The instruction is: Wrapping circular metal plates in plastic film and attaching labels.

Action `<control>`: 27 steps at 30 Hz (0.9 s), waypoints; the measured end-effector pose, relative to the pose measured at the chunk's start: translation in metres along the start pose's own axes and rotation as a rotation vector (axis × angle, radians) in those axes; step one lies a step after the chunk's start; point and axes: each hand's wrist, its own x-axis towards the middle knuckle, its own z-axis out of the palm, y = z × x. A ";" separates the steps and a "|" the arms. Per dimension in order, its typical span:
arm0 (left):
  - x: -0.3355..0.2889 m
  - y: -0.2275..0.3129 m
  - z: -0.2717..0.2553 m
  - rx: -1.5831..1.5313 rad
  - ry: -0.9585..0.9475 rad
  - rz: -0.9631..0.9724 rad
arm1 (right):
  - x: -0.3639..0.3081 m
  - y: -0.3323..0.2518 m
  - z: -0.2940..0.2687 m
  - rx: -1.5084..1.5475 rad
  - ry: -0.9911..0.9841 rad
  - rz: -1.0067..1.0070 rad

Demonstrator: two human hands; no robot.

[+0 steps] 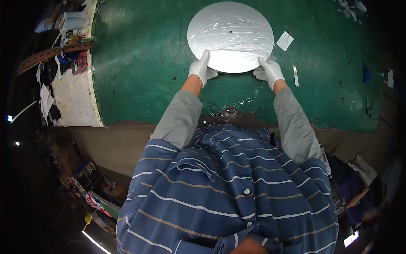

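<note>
A large white round disc (232,61) is held over the green tabletop, with a small dark spot at its middle. Wrinkled clear plastic film (237,19) covers most of its face, while the near part looks smooth and bare. My left hand (202,70), in a white glove, grips the near left edge with the thumb on top and fingers reaching underneath. At the near right edge my right hand (269,71), also gloved, holds the disc the same way, beside a loose bit of film. Fingers under the disc are partly hidden.
Right of the disc lie a white printed tag (285,41) and a small cutter-like strip (295,76). Clear film scraps (228,110) rest near the green table's (139,63) front edge. A cluttered white side surface (76,97) adjoins at left. A blue piece (366,73) lies far right.
</note>
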 end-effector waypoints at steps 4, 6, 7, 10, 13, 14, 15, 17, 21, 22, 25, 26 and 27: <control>0.013 0.032 0.019 -0.006 0.008 0.053 | 0.011 -0.038 0.001 -0.011 -0.057 -0.054; 0.016 0.043 0.020 0.010 0.083 0.130 | 0.024 -0.031 0.004 -0.028 -0.023 -0.110; 0.019 0.047 0.022 0.018 0.121 0.169 | 0.030 -0.029 0.003 -0.037 -0.007 -0.137; 0.026 0.053 0.021 0.016 0.156 0.175 | 0.046 -0.025 0.002 -0.143 0.016 -0.252; 0.032 0.057 0.010 0.005 0.213 0.176 | 0.046 -0.046 0.008 -0.481 0.089 -0.390; 0.031 0.059 0.005 0.001 0.243 0.186 | 0.046 -0.083 0.002 -1.002 0.009 -0.360; 0.035 0.066 0.016 0.003 0.239 0.201 | 0.075 -0.091 -0.026 -0.684 0.228 -0.623; 0.040 0.076 0.018 -0.003 0.276 0.234 | 0.099 -0.149 -0.082 -0.429 0.472 -0.837; 0.039 0.077 -0.028 0.124 0.345 0.186 | 0.037 -0.287 -0.093 -0.555 0.169 -0.804; 0.040 0.078 -0.029 0.129 0.336 0.134 | 0.032 -0.297 -0.097 -0.362 0.132 -0.806; 0.033 0.068 -0.050 0.337 0.357 0.077 | 0.024 -0.270 -0.063 -0.629 0.084 -0.630; 0.031 0.065 -0.056 0.439 0.365 0.045 | 0.034 -0.235 -0.042 -0.681 0.069 -0.595; 0.031 0.066 -0.051 0.556 0.347 0.019 | 0.064 -0.191 -0.049 -0.826 0.061 -0.688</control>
